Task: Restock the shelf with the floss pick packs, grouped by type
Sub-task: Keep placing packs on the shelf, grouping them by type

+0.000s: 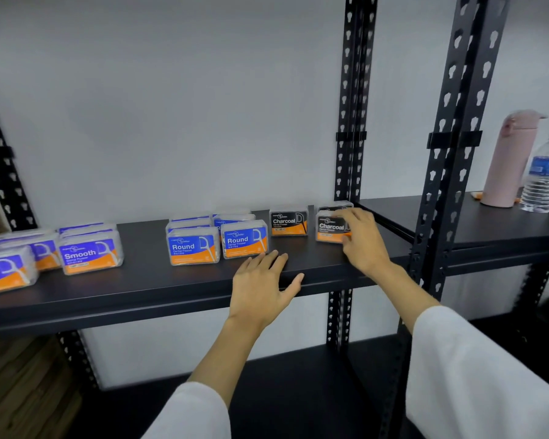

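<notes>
On the black shelf [159,280] stand three groups of floss pick packs. Several purple Smooth packs [91,253] sit at the left, several blue Round packs [193,245] in the middle, and black Charcoal packs at the right. One Charcoal pack [288,222] stands alone. My right hand [363,239] grips the front Charcoal pack [330,229] at its right side, with another black pack behind it. My left hand [262,285] rests flat and open on the shelf's front edge, just in front of the Round packs.
Black slotted uprights [351,99] divide this bay from the neighbouring shelf at the right, where a pink flask [511,160] and a clear water bottle [544,172] stand. A lower shelf [298,391] lies below. The white wall is behind.
</notes>
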`<state>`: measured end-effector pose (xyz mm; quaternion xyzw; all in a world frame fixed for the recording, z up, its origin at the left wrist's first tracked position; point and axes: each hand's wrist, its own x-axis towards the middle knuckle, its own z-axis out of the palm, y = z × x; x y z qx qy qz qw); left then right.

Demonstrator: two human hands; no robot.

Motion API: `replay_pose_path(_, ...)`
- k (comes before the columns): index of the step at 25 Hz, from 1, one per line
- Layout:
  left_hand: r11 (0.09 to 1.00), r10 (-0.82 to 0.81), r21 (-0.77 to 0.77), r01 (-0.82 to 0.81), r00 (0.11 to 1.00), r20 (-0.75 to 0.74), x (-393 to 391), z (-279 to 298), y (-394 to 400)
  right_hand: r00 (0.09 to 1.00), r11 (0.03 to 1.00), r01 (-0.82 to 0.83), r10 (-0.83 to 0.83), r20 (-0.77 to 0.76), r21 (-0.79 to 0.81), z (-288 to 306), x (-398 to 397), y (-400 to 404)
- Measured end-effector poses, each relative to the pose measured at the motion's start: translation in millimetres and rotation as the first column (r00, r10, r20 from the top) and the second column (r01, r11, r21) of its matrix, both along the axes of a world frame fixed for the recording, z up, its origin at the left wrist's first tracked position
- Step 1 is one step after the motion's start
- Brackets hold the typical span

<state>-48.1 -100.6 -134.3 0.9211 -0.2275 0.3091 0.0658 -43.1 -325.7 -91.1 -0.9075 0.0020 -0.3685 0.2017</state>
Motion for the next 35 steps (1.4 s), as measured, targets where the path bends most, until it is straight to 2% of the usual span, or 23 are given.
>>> replay_pose_path(6,1.0,-0.002,-0.011,0.002,1.0,0.03,-2.5,0.6,0.9,0.998,1.0,0.01,-0.009,-0.068,0.018,6.6,16.2,-8.2)
replay_pose_path(11,0.999,-0.043,0.028,0.046,0.996,-0.083,-9.5,10.0,4.2,1.0,0.997,-0.004,0.004,0.003,0.082,3.0,-7.0,-0.7)
replay_pose_path(12,0.996,-0.083,0.008,0.085,0.99,-0.113,-12.6,12.3,6.7,1.0,0.993,-0.015,0.015,0.0,0.118,2.1,-15.7,3.8)
replay_pose_path(14,0.978,-0.186,-0.129,0.165,0.968,-0.17,-24.2,14.4,15.3,0.999,0.983,-0.034,0.036,-0.012,0.18,-0.2,-37.4,17.0)
replay_pose_path(16,0.945,-0.233,-0.265,0.192,0.963,-0.136,-41.0,13.3,28.0,0.998,0.971,-0.057,0.061,-0.01,0.234,-4.1,-62.4,34.6)
replay_pose_path(19,0.96,-0.159,-0.246,0.132,0.983,-0.093,-76.0,5.0,50.1,0.993,0.947,-0.107,0.116,-0.01,0.304,-19.0,-104.9,65.8)
replay_pose_path(21,0.976,-0.098,-0.209,0.06,0.98,-0.175,-97.6,-5.6,67.7,0.984,0.944,-0.108,0.146,-0.1,0.313,-36.1,-128.4,87.3)
replay_pose_path(23,0.984,-0.03,-0.178,-0.024,0.955,-0.296,-114.2,-22.9,88.3,0.95,0.952,-0.1,0.178,-0.258,0.289,-59.1,-143.3,107.0)
replay_pose_path(27,0.986,0.092,-0.065,-0.152,0.833,-0.546,-128.7,-81.3,129.0,0.814,0.956,-0.134,0.256,-0.522,0.26,-120.6,-148.2,138.9)
replay_pose_path(31,0.959,0.192,0.021,-0.284,0.593,-0.782,-124.2,-168.1,169.6,0.634,0.959,-0.175,0.283,-0.72,0.223,-205.8,-126.8,170.0)
replay_pose_path(35,0.928,0.225,0.091,-0.361,0.349,-0.91,-116.2,-271.4,203.9,0.455,0.957,-0.189,0.284,-0.844,0.22,-307.3,-99.8,199.4)
